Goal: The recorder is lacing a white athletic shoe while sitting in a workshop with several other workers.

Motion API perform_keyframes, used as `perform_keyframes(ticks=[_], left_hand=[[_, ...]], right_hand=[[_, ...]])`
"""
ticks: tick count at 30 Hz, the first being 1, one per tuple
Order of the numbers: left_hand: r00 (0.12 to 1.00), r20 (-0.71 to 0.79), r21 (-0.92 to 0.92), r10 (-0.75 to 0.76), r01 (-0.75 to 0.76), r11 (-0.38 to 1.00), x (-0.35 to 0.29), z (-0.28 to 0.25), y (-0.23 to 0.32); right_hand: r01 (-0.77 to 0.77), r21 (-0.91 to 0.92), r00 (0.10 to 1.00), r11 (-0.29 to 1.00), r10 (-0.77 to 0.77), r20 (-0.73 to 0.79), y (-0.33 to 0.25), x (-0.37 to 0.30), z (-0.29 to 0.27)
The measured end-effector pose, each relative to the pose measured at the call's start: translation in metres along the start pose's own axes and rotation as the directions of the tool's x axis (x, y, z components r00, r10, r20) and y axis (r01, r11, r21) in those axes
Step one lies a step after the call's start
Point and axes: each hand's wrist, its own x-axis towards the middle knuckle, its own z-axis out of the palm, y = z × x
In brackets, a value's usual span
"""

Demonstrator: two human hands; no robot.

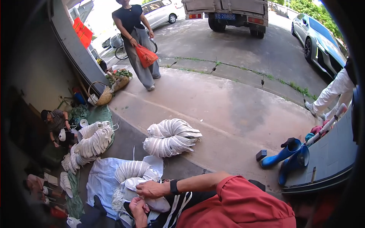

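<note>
My right hand, with a dark band on the wrist, pinches the edge of a white cloth piece over my lap. Just below it my left hand is closed with fingertips together; what lies between them is too small to make out. Beside my hands curves a thick row of overlapping white cloth pieces, with loose frayed threads at its lower end. It rests on a pale white-blue sheet. White cords hang over my dark trousers.
Another white bundle lies on the floor ahead, and more bundles sit at left near a seated person. A standing person carries a red bag. Blue boots, a wicker basket and a truck stand around.
</note>
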Motion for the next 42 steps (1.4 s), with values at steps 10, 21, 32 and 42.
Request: perform_keyframes(ticks=[10,21,32,42], left_hand=[[0.977,-0.186,0.192,0.101,-0.064,0.979,-0.004,-0.002,-0.001],[0.907,-0.088,0.726,0.412,-0.225,0.650,-0.001,-0.025,-0.010],[0.850,-0.084,0.818,0.520,-0.240,0.523,-0.015,-0.057,-0.006],[0.833,-0.120,0.645,0.540,-0.348,0.680,-0.026,-0.030,-0.010]], right_hand=[[-0.293,0.391,0.938,0.873,0.342,-0.061,-0.004,-0.018,-0.001],[-0.533,0.616,0.783,0.580,0.615,0.099,-0.004,-0.010,0.004],[-0.586,0.581,0.779,0.565,0.591,0.211,-0.007,-0.004,-0.002],[-0.522,0.469,0.850,0.713,0.479,0.217,-0.010,0.018,-0.018]])
